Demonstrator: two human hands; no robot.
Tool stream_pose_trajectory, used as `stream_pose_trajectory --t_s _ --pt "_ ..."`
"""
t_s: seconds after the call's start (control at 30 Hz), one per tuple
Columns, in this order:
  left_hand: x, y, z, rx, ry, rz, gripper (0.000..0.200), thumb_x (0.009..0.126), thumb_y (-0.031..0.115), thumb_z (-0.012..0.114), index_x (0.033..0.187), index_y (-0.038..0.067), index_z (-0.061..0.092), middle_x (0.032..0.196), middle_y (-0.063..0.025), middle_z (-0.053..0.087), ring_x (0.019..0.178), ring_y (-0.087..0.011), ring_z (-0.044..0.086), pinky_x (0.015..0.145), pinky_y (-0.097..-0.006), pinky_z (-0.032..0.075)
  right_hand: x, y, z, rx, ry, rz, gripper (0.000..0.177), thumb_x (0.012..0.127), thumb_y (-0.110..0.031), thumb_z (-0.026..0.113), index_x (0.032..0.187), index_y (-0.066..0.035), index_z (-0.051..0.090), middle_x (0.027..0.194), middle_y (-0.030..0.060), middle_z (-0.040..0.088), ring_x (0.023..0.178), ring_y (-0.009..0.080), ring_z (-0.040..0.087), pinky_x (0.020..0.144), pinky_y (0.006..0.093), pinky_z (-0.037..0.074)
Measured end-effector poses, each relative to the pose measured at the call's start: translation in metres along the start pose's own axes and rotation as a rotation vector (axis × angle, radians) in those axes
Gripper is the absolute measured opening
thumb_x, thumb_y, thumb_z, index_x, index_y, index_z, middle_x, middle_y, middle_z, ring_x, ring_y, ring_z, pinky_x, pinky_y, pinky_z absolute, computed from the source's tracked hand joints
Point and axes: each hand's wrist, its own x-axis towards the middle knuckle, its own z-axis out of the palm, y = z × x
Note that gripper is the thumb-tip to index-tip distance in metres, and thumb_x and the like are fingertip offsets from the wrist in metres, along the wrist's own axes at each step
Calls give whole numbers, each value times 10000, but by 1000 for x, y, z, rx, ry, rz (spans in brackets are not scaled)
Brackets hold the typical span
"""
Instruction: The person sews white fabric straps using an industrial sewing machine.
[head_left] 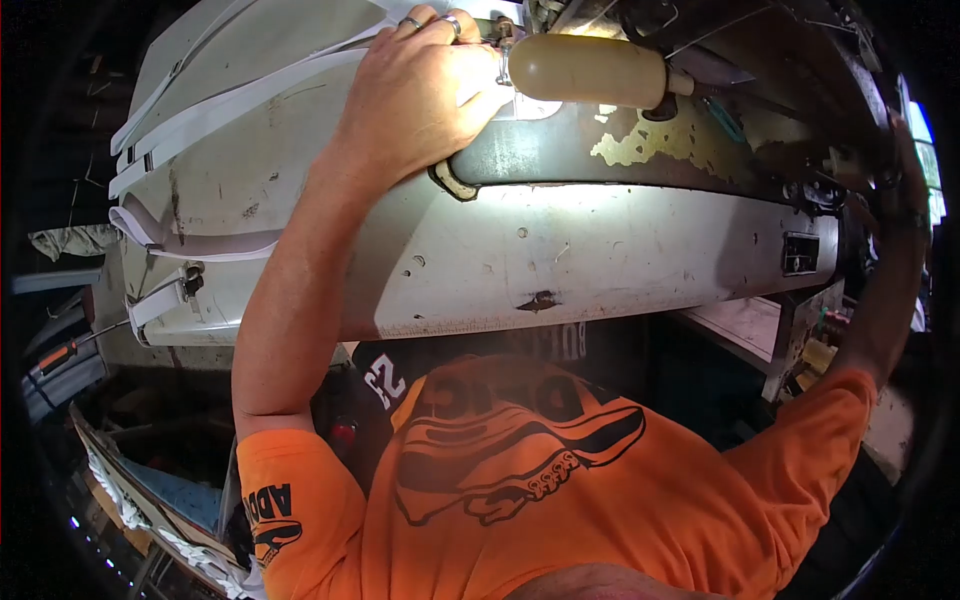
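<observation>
White straps (200, 110) lie just left of your left hand (420, 95). That hand is closed over the left end of the dark housing (640, 165), fingers curled over the top, thumb on the near face, forearm reaching straight up. Tan cylinder (590, 68) sits just right of the knuckles. Its long axis runs left-right, same as the housing. Your right hand (905, 150) is at the housing's far end, arm stretched out; grip too dark to tell.

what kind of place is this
Probably a sewing or upholstery workshop: a worn industrial sewing machine under the left hand, white webbing straps beside it, and an orange-handled tool nearby.
</observation>
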Motion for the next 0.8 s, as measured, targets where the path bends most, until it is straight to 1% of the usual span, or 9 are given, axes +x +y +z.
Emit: stream_pose_trajectory --t_s 0.2,0.3,0.43,0.57,0.67,0.77,0.8 --pt "0 -6 3 23 -5 43 381 858 304 815 1117 62 673 1081 -123 665 1058 -338 639 994 -443 476 -42 21 12 -36 -23 -18 493 975 -305 653 1291 73 674 1204 250 699 1081 392 669 967 492 544" --pt "0 -3 2 -16 40 44 374 853 292 817 1111 61 675 1067 -121 667 1053 -334 638 991 -440 476 -45 27 13 -31 -26 -18 489 965 -290 665 1299 66 671 1213 243 697 1093 386 667 974 486 542" --pt "2 0 1 -44 -10 39 355 853 282 818 1095 60 683 1045 -116 669 1046 -333 635 986 -432 478 -37 36 16 -57 7 -32 486 950 -270 681 1310 56 667 1224 234 694 1111 378 664 984 478 540" --pt "1 0 1 -30 -11 -27 353 858 288 819 1093 62 683 1057 -110 667 1055 -324 634 991 -431 476 -47 29 19 -83 38 -64 488 936 -251 697 1321 46 663 1235 224 691 1128 369 661 994 470 537" --pt "1 -2 1 -59 -1 7 349 859 288 820 1093 67 685 1062 -108 665 1057 -321 634 1001 -433 472 -58 27 22 -116 71 -78 491 925 -236 709 1330 39 659 1244 218 688 1140 363 659 1002 463 536" --pt "3 1 -1 -35 -21 -28 344 856 283 822 1091 73 685 1061 -105 669 1062 -315 635 1014 -432 468 -64 24 26 -153 112 -100 497 915 -221 721 1338 32 656 1252 211 686 1153 357 657 1009 457 534" --pt "3 1 0 -30 -17 -12 342 856 282 822 1090 74 684 1059 -103 670 1063 -311 636 1016 -430 467 -67 22 29 -169 129 -109 499 911 -216 725 1341 30 655 1255 208 685 1158 355 656 1012 455 533"
